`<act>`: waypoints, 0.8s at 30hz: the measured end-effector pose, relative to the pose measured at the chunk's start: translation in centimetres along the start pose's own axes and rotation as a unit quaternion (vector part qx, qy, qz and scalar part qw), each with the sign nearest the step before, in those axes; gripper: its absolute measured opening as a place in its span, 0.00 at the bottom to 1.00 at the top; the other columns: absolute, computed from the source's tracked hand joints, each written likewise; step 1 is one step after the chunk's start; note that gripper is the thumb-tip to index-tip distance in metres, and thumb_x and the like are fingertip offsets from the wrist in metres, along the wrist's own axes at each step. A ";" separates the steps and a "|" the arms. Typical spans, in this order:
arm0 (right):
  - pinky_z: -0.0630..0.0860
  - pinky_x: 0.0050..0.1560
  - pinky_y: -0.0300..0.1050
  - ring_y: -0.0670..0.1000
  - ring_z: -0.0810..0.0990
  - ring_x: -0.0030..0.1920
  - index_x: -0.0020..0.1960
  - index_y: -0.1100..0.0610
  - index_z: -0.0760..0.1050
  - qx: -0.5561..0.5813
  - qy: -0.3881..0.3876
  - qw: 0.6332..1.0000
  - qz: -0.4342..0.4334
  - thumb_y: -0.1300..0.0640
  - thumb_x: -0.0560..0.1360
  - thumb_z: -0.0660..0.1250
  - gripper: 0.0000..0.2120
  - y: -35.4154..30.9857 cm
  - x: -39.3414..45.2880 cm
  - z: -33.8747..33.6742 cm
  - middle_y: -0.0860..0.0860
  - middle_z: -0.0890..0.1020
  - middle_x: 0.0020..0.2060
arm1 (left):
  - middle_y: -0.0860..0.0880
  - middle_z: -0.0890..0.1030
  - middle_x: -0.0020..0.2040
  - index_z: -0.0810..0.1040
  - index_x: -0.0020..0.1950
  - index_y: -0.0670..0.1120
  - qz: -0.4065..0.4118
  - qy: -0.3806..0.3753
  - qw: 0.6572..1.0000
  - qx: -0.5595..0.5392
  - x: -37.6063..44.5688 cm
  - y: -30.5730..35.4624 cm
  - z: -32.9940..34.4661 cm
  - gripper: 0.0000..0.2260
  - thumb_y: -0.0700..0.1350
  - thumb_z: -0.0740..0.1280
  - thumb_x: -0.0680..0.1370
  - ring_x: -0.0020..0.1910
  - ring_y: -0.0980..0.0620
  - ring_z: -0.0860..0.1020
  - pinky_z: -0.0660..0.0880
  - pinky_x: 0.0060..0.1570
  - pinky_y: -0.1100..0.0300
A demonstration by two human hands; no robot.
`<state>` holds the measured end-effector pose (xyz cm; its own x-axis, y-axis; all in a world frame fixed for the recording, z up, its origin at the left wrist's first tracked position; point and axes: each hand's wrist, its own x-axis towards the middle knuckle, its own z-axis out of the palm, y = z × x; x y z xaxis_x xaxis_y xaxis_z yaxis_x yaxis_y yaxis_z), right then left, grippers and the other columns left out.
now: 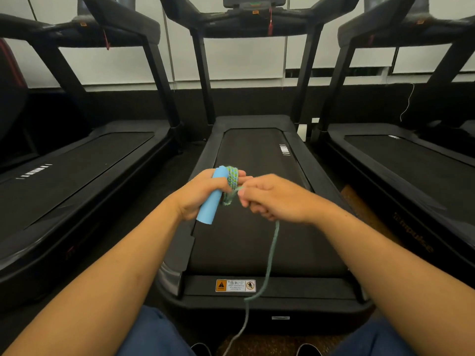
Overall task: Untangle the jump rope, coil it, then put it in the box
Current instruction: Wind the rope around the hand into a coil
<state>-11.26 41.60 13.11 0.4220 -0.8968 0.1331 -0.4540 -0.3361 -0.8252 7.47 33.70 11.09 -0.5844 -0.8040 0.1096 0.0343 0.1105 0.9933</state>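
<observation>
My left hand (195, 195) grips the light blue handle (212, 204) of the jump rope, held tilted above the middle treadmill. Several turns of the green-blue braided rope (232, 177) are wound around the handle's upper part and my left fingers. My right hand (276, 199) is closed on the rope just right of the coil. From under that hand the loose rope (270, 263) hangs down across the treadmill belt to the floor between my shoes. No box is in view, and the second handle is not visible.
The middle treadmill (257, 155) lies straight ahead with a warning sticker (235, 285) on its rear end. A treadmill (77, 170) stands at the left and another (411, 163) at the right. My knees in blue trousers (154, 337) fill the bottom edge.
</observation>
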 end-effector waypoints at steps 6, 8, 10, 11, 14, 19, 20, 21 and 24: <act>0.62 0.27 0.38 0.45 0.62 0.25 0.41 0.55 0.75 0.045 0.116 0.992 -0.027 0.54 0.84 0.60 0.14 1.2 1.1 -2.6 0.48 0.68 0.26 | 0.34 0.79 0.65 0.72 0.69 0.31 -0.047 -0.100 0.993 0.030 0.0 -0.3 1.5 0.26 0.31 0.60 0.70 0.67 0.37 0.78 0.71 0.70 0.45; 0.62 0.26 0.38 0.44 0.62 0.25 0.41 0.55 0.75 0.058 0.142 0.988 -0.029 0.53 0.84 0.61 0.14 1.9 1.5 -3.1 0.46 0.68 0.26 | 0.34 0.79 0.65 0.71 0.69 0.31 -0.056 -0.126 0.990 0.033 0.0 -0.2 1.6 0.26 0.31 0.60 0.70 0.67 0.37 0.78 0.71 0.71 0.44; 0.63 0.28 0.36 0.43 0.64 0.25 0.43 0.56 0.77 0.018 0.172 0.984 -0.045 0.52 0.84 0.63 0.13 2.5 1.7 -3.7 0.43 0.70 0.25 | 0.34 0.79 0.66 0.71 0.69 0.32 -0.061 -0.149 0.987 0.028 -0.2 0.0 1.7 0.25 0.31 0.59 0.71 0.67 0.37 0.77 0.71 0.71 0.44; 0.64 0.29 0.35 0.41 0.66 0.26 0.44 0.55 0.78 -0.019 0.186 0.981 -0.057 0.52 0.83 0.65 0.11 2.9 1.7 -4.0 0.42 0.71 0.25 | 0.33 0.78 0.66 0.70 0.70 0.31 -0.064 -0.158 0.985 0.023 -0.3 0.0 1.7 0.25 0.31 0.59 0.71 0.68 0.36 0.77 0.70 0.71 0.43; 0.64 0.33 0.34 0.40 0.69 0.27 0.46 0.55 0.79 -0.100 0.212 0.969 -0.073 0.53 0.82 0.67 0.08 3.5 1.9 -4.9 0.38 0.74 0.25 | 0.31 0.76 0.67 0.68 0.71 0.29 -0.079 -0.185 0.979 0.017 -0.5 -0.1 1.6 0.26 0.30 0.58 0.72 0.68 0.33 0.75 0.68 0.72 0.40; 0.65 0.30 0.35 0.41 0.67 0.25 0.43 0.57 0.79 -0.107 0.218 0.968 -0.069 0.50 0.82 0.66 0.13 3.8 2.3 -4.5 0.43 0.73 0.24 | 0.31 0.77 0.66 0.70 0.70 0.30 -0.086 -0.237 0.967 -0.026 -1.0 0.3 2.6 0.26 0.32 0.61 0.71 0.66 0.33 0.76 0.72 0.69 0.43; 0.66 0.31 0.35 0.40 0.67 0.26 0.42 0.56 0.78 -0.086 0.215 0.970 -0.069 0.50 0.82 0.66 0.14 3.8 2.5 -4.1 0.43 0.73 0.25 | 0.31 0.77 0.65 0.71 0.69 0.30 -0.083 -0.236 0.968 -0.032 -1.0 0.3 2.8 0.26 0.33 0.63 0.71 0.66 0.32 0.76 0.70 0.68 0.43; 0.67 0.32 0.35 0.41 0.69 0.27 0.41 0.55 0.78 -0.065 0.212 0.973 -0.065 0.51 0.82 0.66 0.14 3.9 2.7 -3.6 0.44 0.74 0.26 | 0.29 0.76 0.65 0.70 0.69 0.29 -0.075 -0.225 0.971 -0.035 -0.8 0.2 2.8 0.28 0.34 0.66 0.70 0.66 0.30 0.74 0.65 0.69 0.40; 0.71 0.30 0.37 0.44 0.73 0.26 0.39 0.55 0.74 0.105 0.144 0.984 -0.012 0.52 0.82 0.65 0.14 4.4 3.2 -1.9 0.49 0.75 0.28 | 0.24 0.68 0.66 0.66 0.70 0.28 -0.063 -0.194 0.976 -0.072 -0.6 0.1 2.7 0.38 0.40 0.77 0.64 0.64 0.29 0.64 0.47 0.71 0.28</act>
<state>-13.37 36.69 10.99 0.1766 -0.9439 0.2792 -0.2617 -0.3185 -0.9111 5.65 35.75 11.05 -0.8532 -0.5215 -0.0081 0.0399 -0.0807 0.9959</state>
